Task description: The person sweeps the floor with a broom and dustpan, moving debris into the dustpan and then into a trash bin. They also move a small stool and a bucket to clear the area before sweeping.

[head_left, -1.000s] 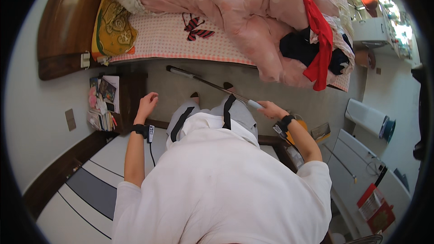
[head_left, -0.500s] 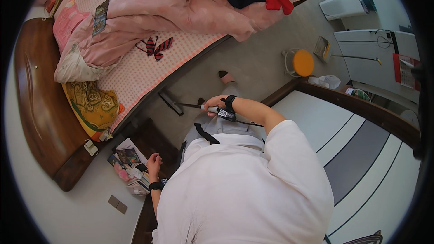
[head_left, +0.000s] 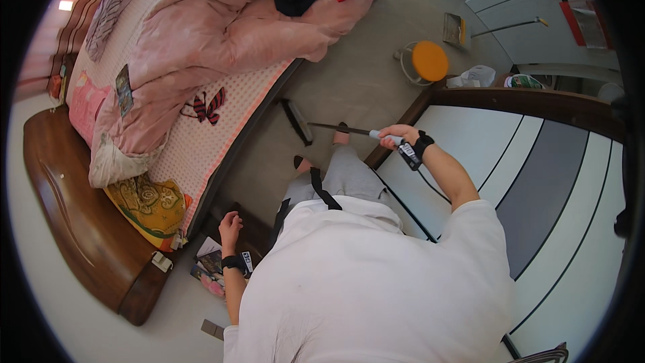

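Observation:
In my right hand (head_left: 398, 136) is the pale grip of a long-handled broom (head_left: 342, 128), its fingers wrapped round it. The broom's thin dark shaft runs left to a narrow dark head (head_left: 296, 123), which rests on the floor beside the bed, left of my feet. My left hand (head_left: 230, 224) hangs over the brown nightstand area with loosely bent fingers and nothing in it. Both wrists wear black straps with small tagged devices.
The bed (head_left: 259, 97) carries a pink quilt (head_left: 222, 33) and a striped bow (head_left: 207, 105). A yellow-topped stool (head_left: 430, 60) and a long-handled dustpan (head_left: 455, 29) stand at far right. A white-and-grey wardrobe (head_left: 537, 188) lies at my right, books (head_left: 209, 249) at my left.
My right hand has swung out to the right with the broom, the arm straighter and the broom head now in plainer view. My view has shifted; the left hand stays raised beside me.

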`<state>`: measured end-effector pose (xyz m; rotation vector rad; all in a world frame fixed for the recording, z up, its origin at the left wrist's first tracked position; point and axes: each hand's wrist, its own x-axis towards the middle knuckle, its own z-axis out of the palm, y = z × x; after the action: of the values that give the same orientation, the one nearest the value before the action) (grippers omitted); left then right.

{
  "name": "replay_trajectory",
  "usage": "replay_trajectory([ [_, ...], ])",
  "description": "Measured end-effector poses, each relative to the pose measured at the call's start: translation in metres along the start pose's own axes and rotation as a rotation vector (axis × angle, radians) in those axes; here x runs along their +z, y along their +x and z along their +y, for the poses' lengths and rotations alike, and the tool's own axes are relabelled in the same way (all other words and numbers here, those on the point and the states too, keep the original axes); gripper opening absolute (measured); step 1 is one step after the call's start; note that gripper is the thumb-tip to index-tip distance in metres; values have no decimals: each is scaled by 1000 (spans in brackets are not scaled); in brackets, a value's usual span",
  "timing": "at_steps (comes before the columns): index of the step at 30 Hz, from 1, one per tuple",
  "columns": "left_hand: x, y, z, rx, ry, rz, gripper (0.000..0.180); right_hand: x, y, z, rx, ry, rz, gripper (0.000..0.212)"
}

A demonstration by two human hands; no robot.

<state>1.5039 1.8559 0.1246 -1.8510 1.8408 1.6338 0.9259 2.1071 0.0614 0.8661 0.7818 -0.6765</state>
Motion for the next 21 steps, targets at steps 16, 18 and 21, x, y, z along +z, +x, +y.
replay_trajectory([
  [16,78,68,156,87,158,-177,23,-115,-163,-69,-695,159,4,33],
  [18,84,71,168,114,170,-202,23,-117,-165,-63,-646,268,-109,39],
  [21,95,81,190,153,186,-230,22,-108,-142,-66,-506,351,-369,30],
])
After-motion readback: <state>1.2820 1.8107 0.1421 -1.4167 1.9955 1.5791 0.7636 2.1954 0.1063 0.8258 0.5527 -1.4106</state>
